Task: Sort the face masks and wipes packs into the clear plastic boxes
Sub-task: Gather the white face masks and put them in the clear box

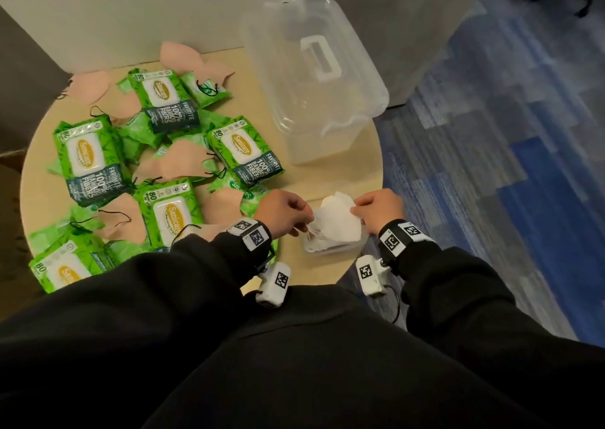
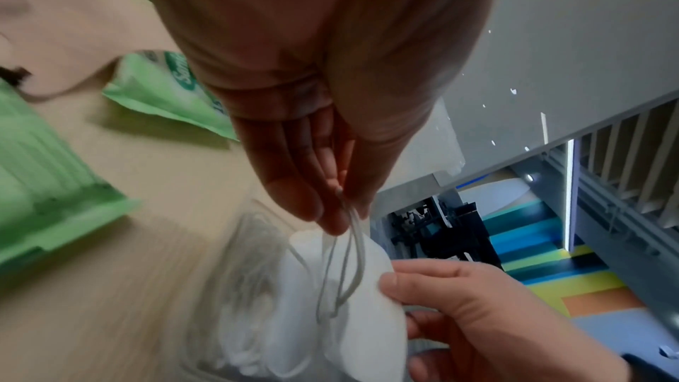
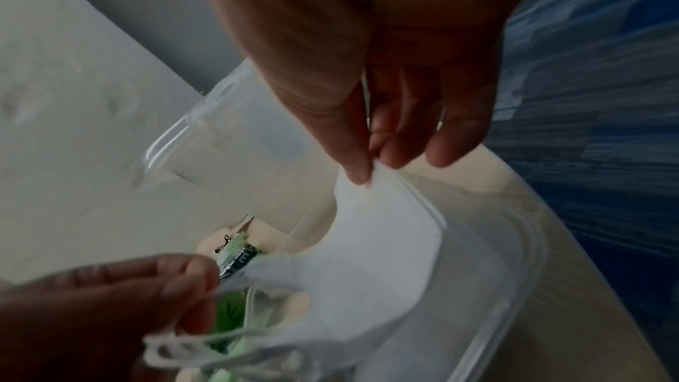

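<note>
Item: white face mask (image 1: 337,224), folded, held over the small clear box (image 1: 330,248) at the near edge of the worktop (image 1: 327,179); your left hand (image 1: 284,214) pinches its ear loops (image 2: 341,269) between thumb and fingertips; your right hand (image 1: 379,209) pinches the opposite corner of the fabric, thumb against forefinger; both hands closed on the same mask, neither free.

Handling, as judged: very light; soft and limp, so it sags between the two pinches; not fragile, not slippery; the loops look thin and elastic and will likely stretch and tangle with the white masks already lying in the small box; hold by the fabric edge rather than the loops if you want it to lie flat; release the loops last and tuck them down.

Remaining stock: peach face masks (image 1: 183,163) with dark loops, scattered flat on the worktop, same soft handling, loops draped over neighbours, so lift singly; green wipes packs (image 1: 88,160), large and small, heavier by the look, squashy with a glossy film that may slide, best gripped across the width; large clear box (image 1: 314,78) with lid and white handle, at the far side of the worktop.
</note>
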The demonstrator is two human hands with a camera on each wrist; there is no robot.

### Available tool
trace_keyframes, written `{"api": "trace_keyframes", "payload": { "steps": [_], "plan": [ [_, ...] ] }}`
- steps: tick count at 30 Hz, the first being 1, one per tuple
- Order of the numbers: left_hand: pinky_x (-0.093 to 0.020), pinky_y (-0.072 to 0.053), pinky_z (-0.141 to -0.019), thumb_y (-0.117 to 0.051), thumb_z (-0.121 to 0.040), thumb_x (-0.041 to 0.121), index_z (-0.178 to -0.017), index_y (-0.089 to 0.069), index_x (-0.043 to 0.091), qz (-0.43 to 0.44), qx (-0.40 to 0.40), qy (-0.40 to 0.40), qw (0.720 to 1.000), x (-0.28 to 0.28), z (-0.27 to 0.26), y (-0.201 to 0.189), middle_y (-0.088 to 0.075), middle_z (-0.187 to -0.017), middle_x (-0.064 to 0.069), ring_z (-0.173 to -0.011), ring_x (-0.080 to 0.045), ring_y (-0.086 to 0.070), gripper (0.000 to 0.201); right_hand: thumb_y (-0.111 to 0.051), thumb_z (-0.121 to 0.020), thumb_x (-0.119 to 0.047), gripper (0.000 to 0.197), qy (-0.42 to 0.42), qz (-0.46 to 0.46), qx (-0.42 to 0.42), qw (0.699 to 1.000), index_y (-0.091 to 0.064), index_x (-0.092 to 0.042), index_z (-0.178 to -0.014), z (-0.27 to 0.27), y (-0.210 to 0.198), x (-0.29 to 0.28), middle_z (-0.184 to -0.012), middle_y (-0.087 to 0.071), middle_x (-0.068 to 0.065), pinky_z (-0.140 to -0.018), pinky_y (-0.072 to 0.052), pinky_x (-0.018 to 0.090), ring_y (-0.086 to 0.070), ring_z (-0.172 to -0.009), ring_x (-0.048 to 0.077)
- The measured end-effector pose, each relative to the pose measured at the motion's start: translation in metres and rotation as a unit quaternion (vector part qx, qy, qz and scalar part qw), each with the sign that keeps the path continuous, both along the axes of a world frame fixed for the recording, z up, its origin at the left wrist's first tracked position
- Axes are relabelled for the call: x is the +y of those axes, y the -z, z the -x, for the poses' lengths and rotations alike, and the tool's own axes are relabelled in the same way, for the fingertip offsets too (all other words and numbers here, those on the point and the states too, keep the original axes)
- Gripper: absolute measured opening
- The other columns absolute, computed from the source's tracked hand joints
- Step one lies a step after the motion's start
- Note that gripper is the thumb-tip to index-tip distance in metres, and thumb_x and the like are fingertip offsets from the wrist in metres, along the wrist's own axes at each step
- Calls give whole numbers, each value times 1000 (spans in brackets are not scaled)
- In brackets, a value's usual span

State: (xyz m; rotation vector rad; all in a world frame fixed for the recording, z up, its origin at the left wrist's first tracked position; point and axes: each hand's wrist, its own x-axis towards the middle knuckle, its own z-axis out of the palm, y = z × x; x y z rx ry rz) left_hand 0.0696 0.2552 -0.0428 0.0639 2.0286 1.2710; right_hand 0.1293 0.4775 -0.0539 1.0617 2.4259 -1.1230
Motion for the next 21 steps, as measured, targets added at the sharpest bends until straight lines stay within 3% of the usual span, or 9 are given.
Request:
{"api": "trace_keyframes", "payload": {
  "steps": [2, 5, 10, 12, 15, 19, 21],
  "plan": [
    [-34, -61, -59, -78, -85, 1, -85, -75, -4, -15, -6, -7, 1000, 14, -2, -3, -74, -68, -12, -63, -23, -74, 6, -83, -79, -19, 11, -18, -14, -9, 1000, -79, -29, -76, 4, 4, 5, -86, -76, -6, -77, -64, 45, -73, -79, 23],
    [-42, -62, -66, -78, -85, 0, -86, -74, -3, -28, -29, -11, 999, 34, -9, -6, -75, -71, -14, -66, -27, -75, 5, -83, -80, -17, 10, -35, -18, -7, 999, -79, -26, -81, 10, 5, 9, -86, -75, -3, -75, -64, 46, -73, -79, 22],
    [-30, -58, -55, -75, -86, -5, -89, -73, -3, -69, -41, -20, 997, 56, -23, -11, -75, -70, -11, -67, -24, -75, 5, -82, -80, -16, 9, -46, -13, -1, 999, -79, -25, -81, 16, 4, 23, -85, -75, -4, -80, -63, 44, -73, -78, 23],
    [-29, -58, -55, -75, -86, -6, -90, -72, -3, -77, -47, -26, 996, 62, -26, -14, -74, -71, -11, -68, -24, -75, 6, -82, -80, -14, 12, -37, -8, 1, 999, -79, -25, -78, 18, -1, 30, -83, -75, -2, -74, -64, 44, -73, -74, 23],
    [-25, -55, -50, -75, -85, -5, -87, -73, -3, -33, -41, -34, 998, 62, -27, -12, -73, -69, -11, -61, -21, -73, 4, -81, -83, -9, 11, -33, 25, -15, 999, -78, -19, -85, 17, -10, 31, -82, -75, 7, -54, -63, 39, -71, -63, 19],
    [-36, -63, -58, -76, -83, -4, -81, -74, -3, 58, -23, -17, 998, 46, -22, -4, -75, -69, -13, -60, -23, -74, 3, -79, -84, -4, 13, -64, 48, -34, 996, -74, -13, -92, 13, -9, 16, -80, -73, 9, -54, -63, 42, -72, -59, 19],
    [-35, -63, -57, -77, -83, -3, -81, -75, -1, 94, -16, -15, 995, 36, -19, -3, -76, -70, -14, -59, -23, -74, 4, -78, -83, -3, 15, -86, 45, -37, 995, -72, -14, -91, 14, -4, 10, -77, -73, 8, -54, -63, 42, -73, -58, 17]
  ]
}}
